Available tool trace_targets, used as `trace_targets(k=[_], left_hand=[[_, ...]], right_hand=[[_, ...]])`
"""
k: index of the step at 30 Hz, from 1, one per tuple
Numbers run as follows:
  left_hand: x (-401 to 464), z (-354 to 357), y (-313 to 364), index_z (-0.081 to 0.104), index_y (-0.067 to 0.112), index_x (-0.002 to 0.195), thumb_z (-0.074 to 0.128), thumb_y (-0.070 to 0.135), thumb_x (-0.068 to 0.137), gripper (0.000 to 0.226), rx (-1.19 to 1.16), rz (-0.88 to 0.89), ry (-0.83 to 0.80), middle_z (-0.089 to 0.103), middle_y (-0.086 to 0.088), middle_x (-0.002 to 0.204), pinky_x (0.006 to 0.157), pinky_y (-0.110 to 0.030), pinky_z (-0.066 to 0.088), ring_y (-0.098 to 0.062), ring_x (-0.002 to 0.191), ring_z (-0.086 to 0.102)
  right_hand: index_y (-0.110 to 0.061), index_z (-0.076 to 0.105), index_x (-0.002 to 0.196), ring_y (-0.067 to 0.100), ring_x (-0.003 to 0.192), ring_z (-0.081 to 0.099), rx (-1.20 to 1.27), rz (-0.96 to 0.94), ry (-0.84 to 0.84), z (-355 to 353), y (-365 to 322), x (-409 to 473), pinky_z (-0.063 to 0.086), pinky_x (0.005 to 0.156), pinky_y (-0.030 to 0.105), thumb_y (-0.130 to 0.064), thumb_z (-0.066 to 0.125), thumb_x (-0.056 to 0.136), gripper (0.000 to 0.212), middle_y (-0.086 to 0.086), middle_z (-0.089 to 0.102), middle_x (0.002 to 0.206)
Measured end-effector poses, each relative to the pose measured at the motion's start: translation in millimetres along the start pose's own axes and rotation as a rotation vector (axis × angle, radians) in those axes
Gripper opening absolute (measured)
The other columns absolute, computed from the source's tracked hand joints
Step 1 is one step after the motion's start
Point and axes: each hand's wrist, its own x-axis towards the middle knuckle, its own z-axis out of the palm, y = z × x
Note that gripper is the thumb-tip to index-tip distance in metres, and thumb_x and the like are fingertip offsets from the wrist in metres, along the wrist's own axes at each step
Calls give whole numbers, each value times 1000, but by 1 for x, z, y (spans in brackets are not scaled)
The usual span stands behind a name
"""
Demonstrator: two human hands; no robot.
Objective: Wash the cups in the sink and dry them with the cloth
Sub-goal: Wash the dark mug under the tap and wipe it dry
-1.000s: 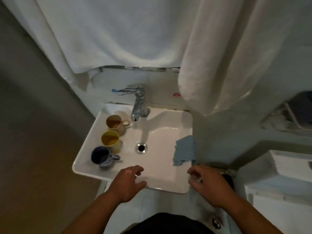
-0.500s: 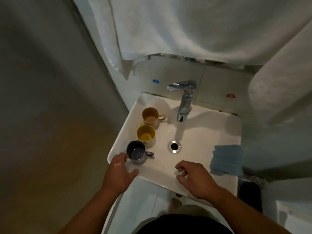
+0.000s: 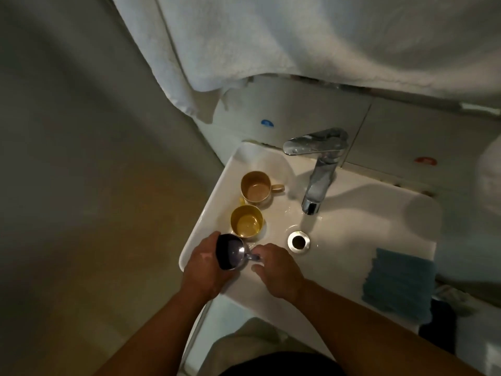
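Observation:
A white sink (image 3: 352,213) holds three cups along its left side. The tan cup (image 3: 254,189) stands farthest back, the yellow cup (image 3: 246,220) in front of it. My left hand (image 3: 206,267) grips the dark blue cup (image 3: 230,252) round its body, tilted with its mouth toward the left. My right hand (image 3: 276,270) pinches the cup's small handle. A blue cloth (image 3: 398,283) lies folded on the sink's right front corner. The chrome faucet (image 3: 320,172) stands at the back; no water is seen running. The drain (image 3: 299,241) is open.
White towels (image 3: 298,39) hang over the sink from above. A grey wall (image 3: 81,158) closes in on the left. Blue (image 3: 267,122) and red (image 3: 425,160) round stickers mark the tiled back wall. A dark object (image 3: 439,327) sits low at the right.
My left hand has closed round the dark blue cup and tilted it. My right hand moved left from the sink's front to the cup's handle. The camera shifted left.

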Motion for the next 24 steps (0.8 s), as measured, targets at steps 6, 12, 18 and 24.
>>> trace_targets(k=[6, 12, 18, 24], left_hand=[[-19, -5, 24, 54, 41, 119, 88, 58, 65, 66, -83, 56, -19, 64, 21, 112, 97, -28, 53, -6, 103, 63], [-30, 4, 55, 54, 46, 111, 80, 79, 57, 68, -174, 83, -132, 64, 27, 109, 81, -7, 44, 7, 102, 59], [-7, 4, 60, 52, 43, 104, 88, 62, 60, 60, -111, 71, -222, 64, 23, 103, 72, -3, 42, 4, 92, 61], [18, -13, 31, 51, 39, 110, 84, 73, 52, 74, -52, 25, -259, 62, 25, 101, 76, -10, 42, 6, 91, 60]], right_hand=[[-24, 67, 104, 7, 86, 57, 31, -33, 55, -14, 11, -13, 46, 75, 22, -34, 52, 102, 19, -4, 69, 101], [-30, 70, 97, 4, 82, 62, 129, 34, 43, -41, 36, -45, 49, 76, 22, -38, 58, 99, 14, -11, 71, 92], [-28, 71, 102, 4, 84, 62, 182, 120, 129, -33, 33, -37, 46, 75, 17, -33, 59, 99, 14, -7, 72, 97], [-20, 71, 109, 7, 88, 59, 162, 95, 109, -27, 12, -11, 38, 69, 6, -29, 55, 102, 20, -2, 72, 105]])
